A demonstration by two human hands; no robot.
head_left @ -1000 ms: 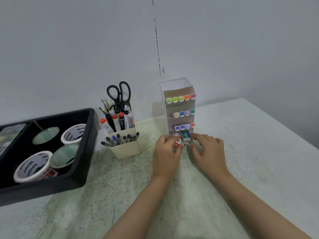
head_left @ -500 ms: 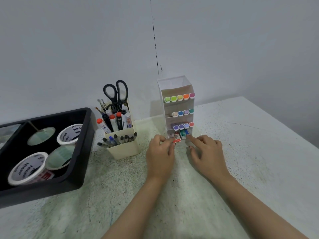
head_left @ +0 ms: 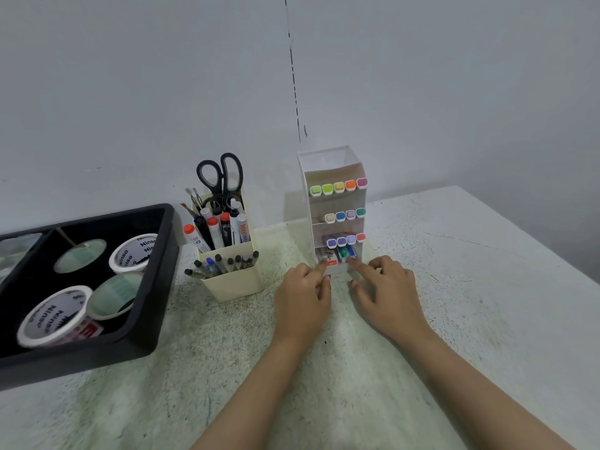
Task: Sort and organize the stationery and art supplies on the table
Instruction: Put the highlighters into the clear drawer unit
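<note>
Red-labelled box (head_left: pixel 331 263) and teal box (head_left: pixel 344 254) sit side by side in the lowest slot of the white tiered organizer (head_left: pixel 337 167). The organizer stands near the far edge of the table (head_left: pixel 470 287), close to the wall and roughly midway along it.

The head view is the only one. In it the slot opens toward the person, straight ahead of both hands and just beyond their knuckles. The red-labelled box is at the left of the slot mouth and pokes out a little over its lip. The teal box is just beside it on the right, further in. Both seem to lie end-on, with the long axis running back into the slot, so the coming move is most likely a short push away from the body rather than a lift.

The left hand (head_left: pixel 303 300) is nearer the red-labelled box. Its forefinger tip touches the box and the thumb sits just below, but I cannot tell whether it pinches or only presses. The right hand (head_left: pixel 388 293) holds nothing. Its forefinger is stretched out with the tip at the teal box, and the other fingers are loosely bent.

Above the slot, three shelves carry markers (head_left: pixel 339 187) with their caps facing the person. A cream pen holder (head_left: pixel 232 280) with scissors (head_left: pixel 220 177) stands left of the organizer. A black tray (head_left: pixel 152 303) with tape rolls (head_left: pixel 133 253) lies toward the table's left edge
</note>
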